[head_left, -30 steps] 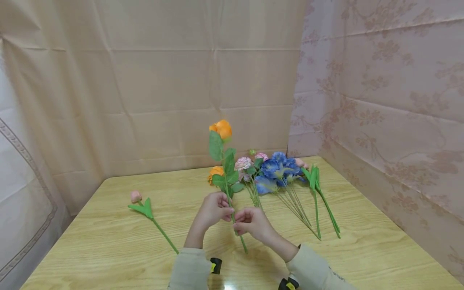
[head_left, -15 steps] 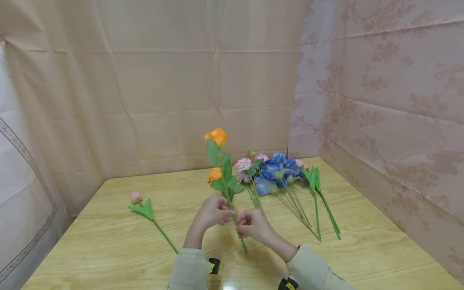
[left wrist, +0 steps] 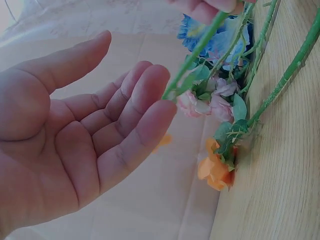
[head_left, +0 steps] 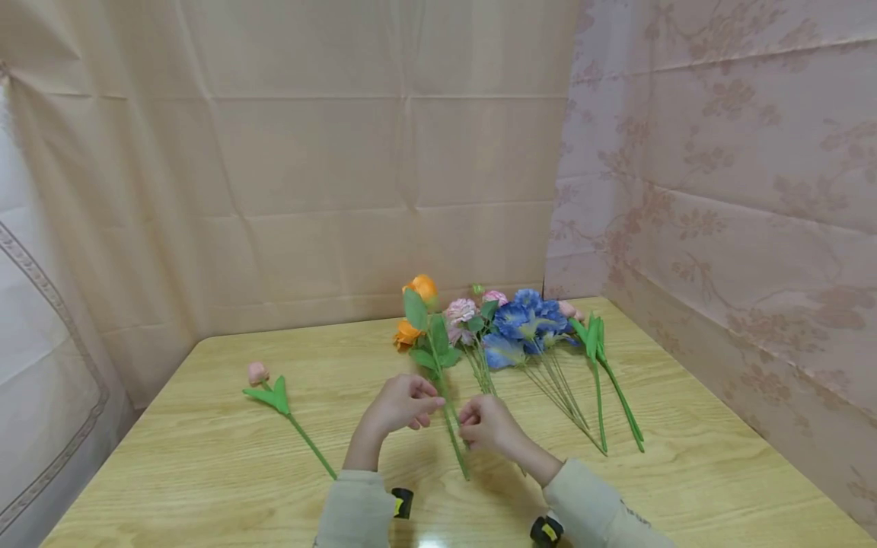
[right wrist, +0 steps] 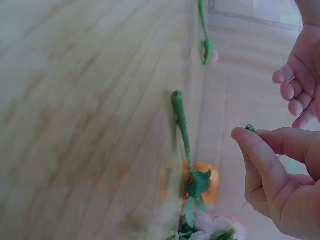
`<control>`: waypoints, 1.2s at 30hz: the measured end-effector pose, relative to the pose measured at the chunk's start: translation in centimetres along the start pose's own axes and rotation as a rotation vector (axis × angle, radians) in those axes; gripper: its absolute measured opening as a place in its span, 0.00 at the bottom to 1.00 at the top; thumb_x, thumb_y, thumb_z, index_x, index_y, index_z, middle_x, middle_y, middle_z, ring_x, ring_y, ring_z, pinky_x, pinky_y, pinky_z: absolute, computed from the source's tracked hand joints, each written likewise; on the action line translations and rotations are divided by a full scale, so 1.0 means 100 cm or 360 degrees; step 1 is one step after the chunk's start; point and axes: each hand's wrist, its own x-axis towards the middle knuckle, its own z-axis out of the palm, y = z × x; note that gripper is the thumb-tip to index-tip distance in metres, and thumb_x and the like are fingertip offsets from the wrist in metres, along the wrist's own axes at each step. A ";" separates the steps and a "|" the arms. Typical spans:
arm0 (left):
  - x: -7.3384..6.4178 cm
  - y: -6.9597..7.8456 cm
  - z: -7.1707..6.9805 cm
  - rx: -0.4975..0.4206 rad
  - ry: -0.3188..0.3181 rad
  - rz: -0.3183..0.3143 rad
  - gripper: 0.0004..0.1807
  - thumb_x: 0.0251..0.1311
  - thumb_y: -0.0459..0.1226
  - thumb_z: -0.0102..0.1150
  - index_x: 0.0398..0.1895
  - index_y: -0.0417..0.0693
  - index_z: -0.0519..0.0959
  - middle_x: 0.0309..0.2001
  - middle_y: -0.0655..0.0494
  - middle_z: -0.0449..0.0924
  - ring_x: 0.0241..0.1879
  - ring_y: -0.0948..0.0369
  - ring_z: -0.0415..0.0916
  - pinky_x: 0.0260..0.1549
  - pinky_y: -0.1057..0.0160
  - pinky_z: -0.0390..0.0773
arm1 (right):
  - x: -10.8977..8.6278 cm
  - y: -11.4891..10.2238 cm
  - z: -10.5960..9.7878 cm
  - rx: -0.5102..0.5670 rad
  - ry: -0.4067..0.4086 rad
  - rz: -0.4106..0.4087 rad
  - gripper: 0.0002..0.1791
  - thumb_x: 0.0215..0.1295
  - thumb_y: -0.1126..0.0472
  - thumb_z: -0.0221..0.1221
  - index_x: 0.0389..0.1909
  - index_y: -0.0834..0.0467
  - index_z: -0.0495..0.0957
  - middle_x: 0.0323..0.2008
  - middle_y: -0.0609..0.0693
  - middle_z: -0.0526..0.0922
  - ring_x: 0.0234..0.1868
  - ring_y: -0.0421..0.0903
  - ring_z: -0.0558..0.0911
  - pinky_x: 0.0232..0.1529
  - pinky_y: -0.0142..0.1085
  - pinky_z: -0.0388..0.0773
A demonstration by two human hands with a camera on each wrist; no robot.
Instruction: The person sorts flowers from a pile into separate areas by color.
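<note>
My right hand [head_left: 488,422] pinches the green stem [left wrist: 197,50] of an orange rose [head_left: 422,289] between thumb and fingertips. The cut end of that stem shows at the fingertips in the right wrist view. My left hand [head_left: 400,407] is just left of the stem, fingers relaxed and thumb spread apart, holding nothing; in the left wrist view its fingertips overlap the stem. A second orange rose [left wrist: 216,167] lies on the table below the held one, its stem [right wrist: 181,120] pointing towards me.
Pink flowers [head_left: 460,310] and large blue flowers [head_left: 527,316] lie right of the roses on the wooden table [head_left: 205,457]. Further right are green-stemmed tulips [head_left: 596,342]. A single pink tulip [head_left: 277,396] lies at the left. Curtains hang behind.
The held orange rose has come down towards the table, close to the other rose. My left hand has released its stem, and my right hand has shifted slightly right.
</note>
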 end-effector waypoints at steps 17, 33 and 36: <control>0.000 -0.004 -0.003 0.0034 -0.0079 -0.0006 0.11 0.57 0.39 0.56 0.31 0.37 0.76 0.23 0.50 0.76 0.22 0.52 0.77 0.23 0.58 0.77 | 0.008 0.012 -0.001 -0.0315 0.0001 0.0050 0.08 0.41 0.82 0.52 0.25 0.73 0.74 0.20 0.53 0.74 0.21 0.44 0.75 0.16 0.32 0.75; 0.001 -0.012 -0.006 0.0067 -0.0070 -0.0046 0.11 0.58 0.39 0.56 0.34 0.38 0.77 0.24 0.49 0.76 0.20 0.59 0.75 0.20 0.61 0.76 | 0.006 0.013 -0.003 -0.0443 -0.0129 -0.0016 0.08 0.45 0.76 0.60 0.28 0.74 0.75 0.21 0.55 0.78 0.19 0.44 0.76 0.19 0.32 0.75; 0.000 -0.016 -0.009 0.0073 -0.0022 -0.0080 0.12 0.58 0.39 0.56 0.35 0.37 0.77 0.24 0.49 0.76 0.19 0.59 0.75 0.20 0.61 0.75 | 0.004 0.012 -0.004 -0.0453 -0.0168 0.0015 0.11 0.48 0.73 0.62 0.33 0.75 0.74 0.27 0.59 0.78 0.24 0.49 0.78 0.22 0.34 0.76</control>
